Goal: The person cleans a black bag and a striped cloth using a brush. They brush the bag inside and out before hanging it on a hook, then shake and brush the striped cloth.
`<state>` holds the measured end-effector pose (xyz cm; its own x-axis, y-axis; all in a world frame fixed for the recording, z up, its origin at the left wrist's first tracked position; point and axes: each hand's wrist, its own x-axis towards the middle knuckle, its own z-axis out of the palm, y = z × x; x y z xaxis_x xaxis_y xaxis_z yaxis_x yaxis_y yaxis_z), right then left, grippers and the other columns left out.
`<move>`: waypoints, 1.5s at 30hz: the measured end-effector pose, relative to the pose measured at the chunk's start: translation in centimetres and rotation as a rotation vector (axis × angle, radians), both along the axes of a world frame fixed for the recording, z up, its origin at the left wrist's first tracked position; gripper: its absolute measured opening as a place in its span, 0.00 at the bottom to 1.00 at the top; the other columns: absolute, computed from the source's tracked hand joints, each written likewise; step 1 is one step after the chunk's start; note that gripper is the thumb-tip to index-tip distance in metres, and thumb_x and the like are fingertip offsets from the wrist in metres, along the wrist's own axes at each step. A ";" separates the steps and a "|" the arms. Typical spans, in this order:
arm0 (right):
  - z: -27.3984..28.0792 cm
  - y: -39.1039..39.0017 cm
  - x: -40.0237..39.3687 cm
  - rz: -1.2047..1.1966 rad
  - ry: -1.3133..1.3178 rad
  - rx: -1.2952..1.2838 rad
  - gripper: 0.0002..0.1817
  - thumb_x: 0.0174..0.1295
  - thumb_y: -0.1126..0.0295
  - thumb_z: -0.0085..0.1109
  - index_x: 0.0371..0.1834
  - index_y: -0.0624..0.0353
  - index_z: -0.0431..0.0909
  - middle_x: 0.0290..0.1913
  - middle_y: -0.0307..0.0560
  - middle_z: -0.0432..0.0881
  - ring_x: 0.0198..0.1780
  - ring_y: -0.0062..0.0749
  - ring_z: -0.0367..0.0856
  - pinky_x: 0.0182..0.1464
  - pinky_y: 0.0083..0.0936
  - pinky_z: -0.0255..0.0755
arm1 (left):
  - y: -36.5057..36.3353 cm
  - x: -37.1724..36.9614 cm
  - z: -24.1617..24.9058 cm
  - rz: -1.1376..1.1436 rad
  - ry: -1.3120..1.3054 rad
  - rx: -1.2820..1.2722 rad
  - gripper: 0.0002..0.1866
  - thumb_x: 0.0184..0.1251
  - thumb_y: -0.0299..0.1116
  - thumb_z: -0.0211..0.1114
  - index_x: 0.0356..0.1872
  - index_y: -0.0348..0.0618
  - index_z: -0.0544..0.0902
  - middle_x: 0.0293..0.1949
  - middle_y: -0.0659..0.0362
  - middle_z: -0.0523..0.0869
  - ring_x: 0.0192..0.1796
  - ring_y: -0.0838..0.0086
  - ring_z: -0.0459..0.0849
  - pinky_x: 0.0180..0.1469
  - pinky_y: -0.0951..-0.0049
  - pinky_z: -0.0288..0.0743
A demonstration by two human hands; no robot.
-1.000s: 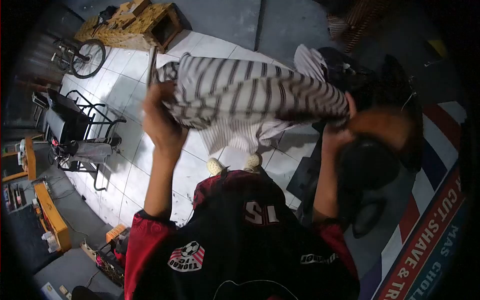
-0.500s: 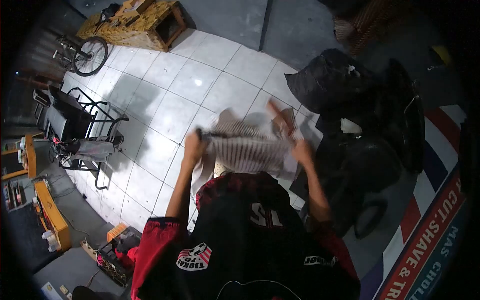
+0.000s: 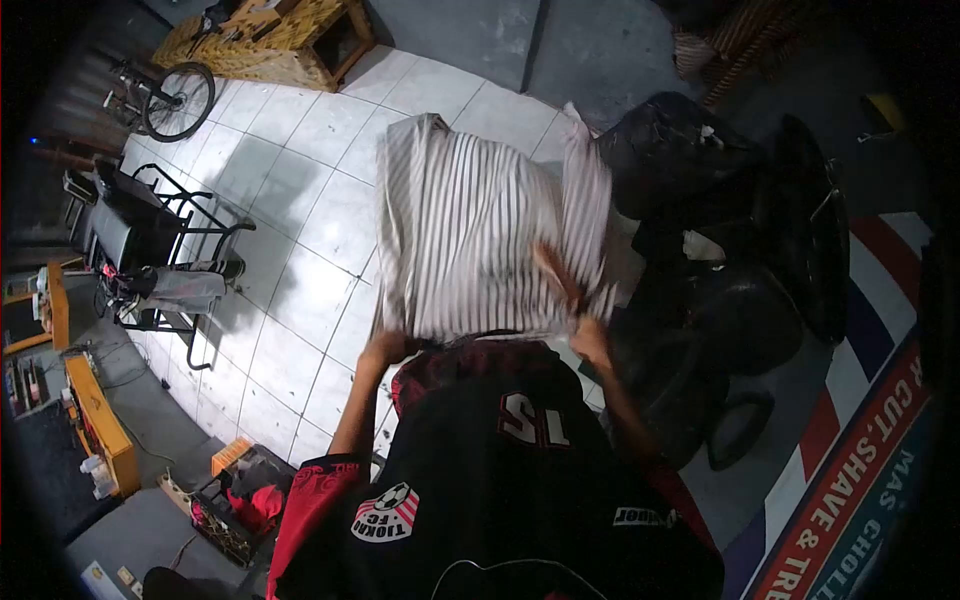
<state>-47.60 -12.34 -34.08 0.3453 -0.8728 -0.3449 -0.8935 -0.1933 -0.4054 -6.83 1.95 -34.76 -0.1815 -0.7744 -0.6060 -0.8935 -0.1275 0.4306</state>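
A white barber cape [image 3: 470, 230] with dark stripes is spread out in front of my body, billowing over the tiled floor. My left hand [image 3: 388, 348] is closed on its near left corner. At the near right edge, my right hand [image 3: 592, 345] grips the cape too. A brown wooden-looking tool, perhaps a brush [image 3: 558, 275], sticks up from that same hand across the stripes; motion blur hides its exact kind. Part of the cape's right side [image 3: 585, 190] is lifted into a fold.
A black chair [image 3: 140, 225] with a metal frame stands at the left. Black bags [image 3: 665, 155] and dark round items [image 3: 745, 325] lie to the right. Farther off are a bicycle [image 3: 180, 100] and a yellow-patterned table [image 3: 285, 60]. A lettered banner [image 3: 850, 480] borders the right.
The cape, bunched and blurred before, has opened out flat and away from me. Both hands have come down closer to my body, still holding it.
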 end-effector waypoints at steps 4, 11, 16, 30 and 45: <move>-1.3 1.5 -1.7 0.097 0.043 0.544 0.23 0.47 0.54 0.60 0.28 0.69 0.76 0.22 0.53 0.77 0.23 0.42 0.76 0.24 0.39 0.67 | 1.8 -0.7 2.3 0.186 0.095 0.085 0.14 0.49 0.33 0.62 0.38 0.40 0.81 0.31 0.44 0.83 0.39 0.49 0.82 0.40 0.55 0.76; 13.9 -3.0 2.7 0.009 -0.096 0.546 0.23 0.44 0.65 0.67 0.41 0.67 0.73 0.32 0.51 0.79 0.23 0.30 0.78 0.23 0.27 0.71 | -5.2 1.4 12.6 0.744 0.334 -0.517 0.21 0.43 0.18 0.50 0.43 0.38 0.78 0.24 0.56 0.80 0.27 0.79 0.76 0.30 0.77 0.71; 14.5 -2.4 1.3 0.288 -0.082 0.768 0.21 0.50 0.59 0.67 0.37 0.67 0.74 0.21 0.43 0.75 0.17 0.21 0.73 0.19 0.22 0.70 | -5.8 2.6 18.7 0.929 0.459 -0.823 0.18 0.45 0.19 0.50 0.40 0.38 0.78 0.29 0.59 0.80 0.31 0.79 0.76 0.37 0.80 0.70; 9.2 3.7 -3.8 -0.309 -0.358 0.870 0.20 0.62 0.54 0.54 0.34 0.64 0.76 0.21 0.35 0.72 0.19 0.17 0.66 0.18 0.19 0.61 | 0.4 2.5 12.0 0.606 0.065 0.358 0.22 0.46 0.24 0.59 0.48 0.44 0.79 0.41 0.48 0.84 0.44 0.60 0.83 0.45 0.65 0.76; 9.6 5.3 -3.9 -0.024 -0.120 0.214 0.18 0.54 0.61 0.62 0.34 0.68 0.75 0.24 0.51 0.77 0.28 0.42 0.79 0.31 0.34 0.69 | -0.2 2.3 11.5 0.546 0.261 -0.035 0.17 0.46 0.18 0.66 0.41 0.39 0.78 0.35 0.55 0.84 0.36 0.75 0.82 0.35 0.72 0.77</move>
<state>-51.51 -7.03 -24.51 0.3748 -0.7927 -0.4807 -0.8398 -0.0707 -0.5383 -4.55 1.80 -23.23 0.1083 -0.8162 -0.5676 -0.5671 -0.5197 0.6391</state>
